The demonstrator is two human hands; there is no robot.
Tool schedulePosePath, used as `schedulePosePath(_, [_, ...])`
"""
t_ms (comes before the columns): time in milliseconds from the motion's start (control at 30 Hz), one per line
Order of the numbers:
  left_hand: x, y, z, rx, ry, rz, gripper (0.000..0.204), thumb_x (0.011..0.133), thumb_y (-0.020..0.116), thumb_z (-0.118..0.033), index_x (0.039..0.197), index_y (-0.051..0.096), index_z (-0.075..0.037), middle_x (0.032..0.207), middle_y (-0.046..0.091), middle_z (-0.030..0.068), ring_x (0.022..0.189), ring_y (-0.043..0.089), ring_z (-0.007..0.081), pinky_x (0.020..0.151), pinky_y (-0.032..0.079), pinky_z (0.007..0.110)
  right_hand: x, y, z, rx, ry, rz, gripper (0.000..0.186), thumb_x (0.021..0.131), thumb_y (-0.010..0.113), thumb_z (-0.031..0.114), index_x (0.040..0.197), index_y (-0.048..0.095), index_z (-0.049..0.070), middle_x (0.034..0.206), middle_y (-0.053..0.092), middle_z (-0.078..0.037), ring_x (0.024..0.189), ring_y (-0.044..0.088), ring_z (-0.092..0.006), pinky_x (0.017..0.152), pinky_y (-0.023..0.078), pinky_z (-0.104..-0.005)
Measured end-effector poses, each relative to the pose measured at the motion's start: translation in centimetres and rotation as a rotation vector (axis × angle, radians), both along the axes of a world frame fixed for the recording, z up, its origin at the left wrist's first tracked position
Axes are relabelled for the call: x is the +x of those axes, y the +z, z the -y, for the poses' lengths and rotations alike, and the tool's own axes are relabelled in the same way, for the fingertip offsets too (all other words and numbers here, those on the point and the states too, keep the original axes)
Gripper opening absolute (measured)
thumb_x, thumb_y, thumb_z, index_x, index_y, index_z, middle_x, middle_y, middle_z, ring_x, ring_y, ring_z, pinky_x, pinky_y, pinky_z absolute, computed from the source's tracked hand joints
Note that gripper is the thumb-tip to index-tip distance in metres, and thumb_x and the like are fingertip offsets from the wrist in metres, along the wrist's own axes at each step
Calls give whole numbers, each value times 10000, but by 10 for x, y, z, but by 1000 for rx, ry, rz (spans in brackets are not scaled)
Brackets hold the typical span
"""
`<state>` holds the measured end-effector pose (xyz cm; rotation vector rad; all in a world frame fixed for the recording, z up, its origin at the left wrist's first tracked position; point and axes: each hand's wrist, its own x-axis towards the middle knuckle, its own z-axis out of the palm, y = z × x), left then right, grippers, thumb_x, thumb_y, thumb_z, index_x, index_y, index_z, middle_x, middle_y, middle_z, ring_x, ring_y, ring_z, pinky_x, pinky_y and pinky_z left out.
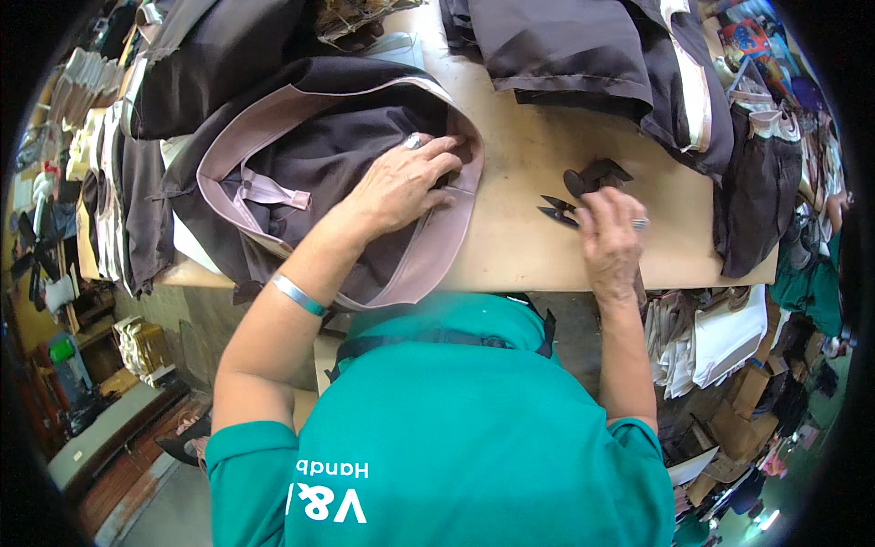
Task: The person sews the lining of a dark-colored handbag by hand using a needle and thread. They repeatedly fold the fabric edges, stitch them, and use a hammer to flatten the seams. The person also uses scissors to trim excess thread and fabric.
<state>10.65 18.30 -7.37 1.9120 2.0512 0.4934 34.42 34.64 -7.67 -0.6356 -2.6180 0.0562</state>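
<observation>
A dark fabric bag point(355, 237) lies with its wide mouth upward and its pale pink band point(433, 255) around the rim; a short pink strap point(273, 191) lies inside. My left hand point(406, 182) is in the bag, its bent fingers spread over the lining beside the band. At the right, my right hand point(611, 232) has its fingers curled on black thread snips point(556, 214), whose points face left on the tan table point(510, 255). Just above them lies a small dark object point(592, 173) that I cannot make out.
Dark fabric pieces are heaped at the table's back left point(210, 55) and back right point(565, 55), with more hanging over the right end point(756, 210). Stacked pale cloth point(720, 337) sits below the right edge. Crowded piles of material surround the table.
</observation>
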Motion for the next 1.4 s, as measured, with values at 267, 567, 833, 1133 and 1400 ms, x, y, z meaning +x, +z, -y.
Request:
schedulePosePath(267, [-10,5,-17,-110,21,-152,789,569,757,-338,1246,412,-125,1296,391,113,1120,431,309,896,412,373,15,10,-36,-330,-189,202,372,753,631,209,1051,501,29,914,573,-180,827,558,-368,714,453,-425])
schedulePosePath(567, [-5,20,-33,-301,63,-175,900,516,795,-340,1289,380,-140,1323,374,61,1183,394,328,907,423,390,-50,40,26,-33,119,102,342,780,565,80,1116,508,102,783,536,-89,631,563,-254,532,466,-336])
schedulePosePath(833, [-6,14,-30,-274,71,-171,912,526,797,-323,1305,360,-138,1337,362,50,1193,385,355,932,404,393,-61,28,24,35,100,58,351,770,545,91,1119,516,111,726,501,-68,599,562,-223,513,473,-327])
schedulePosePath(1133, [-5,14,-30,-243,69,-183,898,520,799,-303,1293,374,-136,1322,375,49,1160,409,341,917,415,384,-51,21,34,18,155,-1,218,783,556,122,1000,565,110,700,508,-53,552,546,-221,471,450,-317])
schedulePosePath(1400, [-2,13,-25,-248,57,-151,799,535,788,-308,1226,421,-147,1310,389,55,1171,400,327,900,417,395,-36,11,46,53,192,146,304,772,565,123,1075,542,127,695,497,-46,562,544,-214,475,450,-312])
